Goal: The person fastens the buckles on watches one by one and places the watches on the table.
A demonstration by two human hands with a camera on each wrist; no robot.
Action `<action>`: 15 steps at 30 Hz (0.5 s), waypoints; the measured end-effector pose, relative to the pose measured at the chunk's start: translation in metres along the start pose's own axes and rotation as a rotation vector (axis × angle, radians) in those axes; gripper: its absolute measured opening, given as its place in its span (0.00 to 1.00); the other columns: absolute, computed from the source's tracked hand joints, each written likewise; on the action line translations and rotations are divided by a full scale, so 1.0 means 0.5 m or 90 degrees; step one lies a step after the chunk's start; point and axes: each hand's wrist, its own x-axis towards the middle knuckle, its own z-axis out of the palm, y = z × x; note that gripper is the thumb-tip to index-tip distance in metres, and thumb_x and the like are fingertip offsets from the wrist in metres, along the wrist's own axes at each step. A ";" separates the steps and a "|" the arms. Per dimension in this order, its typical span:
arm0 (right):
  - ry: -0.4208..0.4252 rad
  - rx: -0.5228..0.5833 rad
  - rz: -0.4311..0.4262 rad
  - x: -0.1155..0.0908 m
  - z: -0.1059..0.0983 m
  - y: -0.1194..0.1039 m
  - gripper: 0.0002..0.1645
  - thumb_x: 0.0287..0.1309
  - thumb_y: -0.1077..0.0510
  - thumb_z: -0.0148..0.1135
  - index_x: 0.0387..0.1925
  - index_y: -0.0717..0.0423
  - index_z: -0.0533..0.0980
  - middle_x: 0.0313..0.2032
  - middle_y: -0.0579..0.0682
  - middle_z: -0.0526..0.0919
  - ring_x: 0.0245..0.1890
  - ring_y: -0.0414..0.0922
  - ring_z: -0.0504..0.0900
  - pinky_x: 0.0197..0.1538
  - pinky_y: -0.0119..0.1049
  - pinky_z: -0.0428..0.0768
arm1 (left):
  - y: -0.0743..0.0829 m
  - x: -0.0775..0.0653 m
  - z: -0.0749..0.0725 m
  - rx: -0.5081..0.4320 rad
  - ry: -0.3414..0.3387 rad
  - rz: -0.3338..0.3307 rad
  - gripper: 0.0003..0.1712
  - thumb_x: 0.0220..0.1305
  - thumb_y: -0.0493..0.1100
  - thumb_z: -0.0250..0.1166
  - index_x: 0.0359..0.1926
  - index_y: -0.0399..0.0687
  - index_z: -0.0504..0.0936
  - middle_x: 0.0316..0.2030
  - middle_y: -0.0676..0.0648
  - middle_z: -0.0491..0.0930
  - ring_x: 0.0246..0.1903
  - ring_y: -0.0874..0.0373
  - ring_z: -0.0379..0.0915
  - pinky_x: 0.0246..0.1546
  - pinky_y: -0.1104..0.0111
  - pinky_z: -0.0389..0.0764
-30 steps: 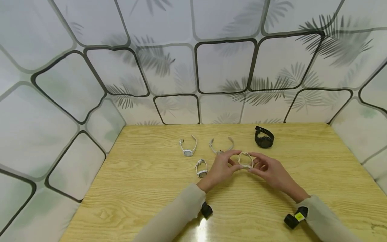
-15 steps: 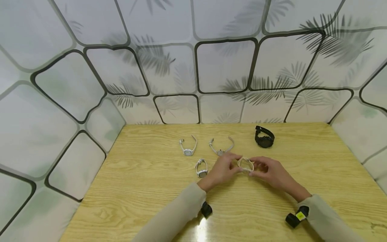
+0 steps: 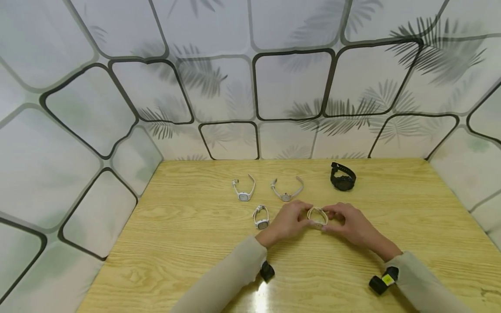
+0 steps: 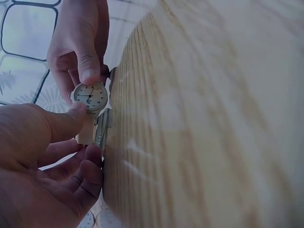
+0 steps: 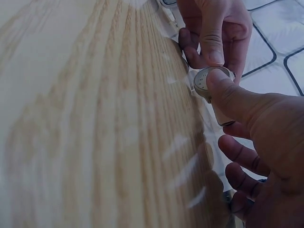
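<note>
Both hands pinch a wristwatch with a pale cream strap (image 3: 318,226), which stands as a closed loop close over the wooden table. Its round, light dial (image 4: 90,96) has dark numerals and faces back toward the person. My left hand (image 3: 287,221) grips the left side, thumb on the dial's edge. On the opposite side my right hand (image 3: 348,222) holds it between thumb and fingers; in the right wrist view its thumb (image 5: 228,92) covers part of the dial. Just beyond my left hand lies a white watch (image 3: 285,197) with its strap spread out.
Left of the hands, a white watch (image 3: 262,224) with its strap looped sits on the wooden table (image 3: 188,243). Another white watch (image 3: 243,197) lies behind it, strap undone. A black watch (image 3: 342,182) stands at the back right. Patterned fabric walls (image 3: 219,100) enclose the table.
Both hands have lowered the cream watch a little toward the table and the person. The white watch beyond the left hand now shows more fully. The other watches have not moved.
</note>
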 end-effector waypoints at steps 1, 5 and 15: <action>0.000 -0.001 -0.002 0.000 0.001 0.000 0.29 0.53 0.49 0.81 0.53 0.57 0.83 0.37 0.41 0.80 0.35 0.41 0.72 0.38 0.36 0.72 | 0.000 0.000 0.000 0.002 -0.001 0.002 0.25 0.68 0.44 0.72 0.61 0.38 0.82 0.55 0.42 0.83 0.30 0.68 0.70 0.34 0.80 0.73; -0.002 -0.008 -0.011 0.000 0.002 0.000 0.29 0.53 0.49 0.81 0.53 0.58 0.83 0.36 0.42 0.79 0.33 0.40 0.70 0.37 0.35 0.70 | 0.001 -0.001 0.000 0.012 -0.005 0.003 0.25 0.68 0.45 0.72 0.62 0.38 0.82 0.55 0.42 0.83 0.32 0.68 0.71 0.36 0.80 0.73; -0.033 -0.022 -0.006 0.000 -0.003 -0.005 0.30 0.55 0.47 0.79 0.55 0.59 0.83 0.36 0.41 0.78 0.33 0.39 0.69 0.36 0.35 0.69 | 0.004 -0.004 -0.004 0.036 -0.027 -0.005 0.27 0.69 0.47 0.70 0.64 0.38 0.80 0.56 0.42 0.81 0.38 0.64 0.74 0.38 0.78 0.73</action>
